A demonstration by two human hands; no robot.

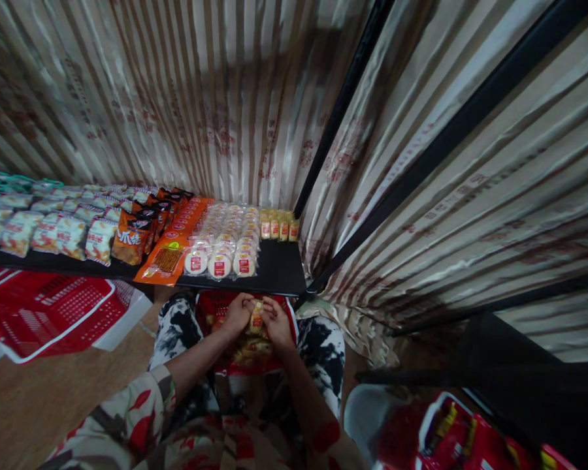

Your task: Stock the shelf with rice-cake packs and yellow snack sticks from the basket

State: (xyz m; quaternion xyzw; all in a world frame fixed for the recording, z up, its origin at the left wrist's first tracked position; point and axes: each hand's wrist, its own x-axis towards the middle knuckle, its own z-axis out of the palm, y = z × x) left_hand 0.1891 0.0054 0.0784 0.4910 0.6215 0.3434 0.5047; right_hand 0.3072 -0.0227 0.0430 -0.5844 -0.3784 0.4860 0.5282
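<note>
Between my two hands is a small yellow snack packet with a red label. My left hand pinches it from the left side, and my right hand has its fingers on the right edge. Both hands are over a red basket that sits between my knees, where more yellow packets lie in a heap. On the black shelf in front stand several matching yellow packets at the right end. Rows of round white crackers in clear wrap are beside them on the left.
Orange stick-snack bags, orange-and-black bags and white snack bags fill the shelf leftward. Another red basket is below at left. Black poles rise at right before a striped curtain. Red packages lie at lower right.
</note>
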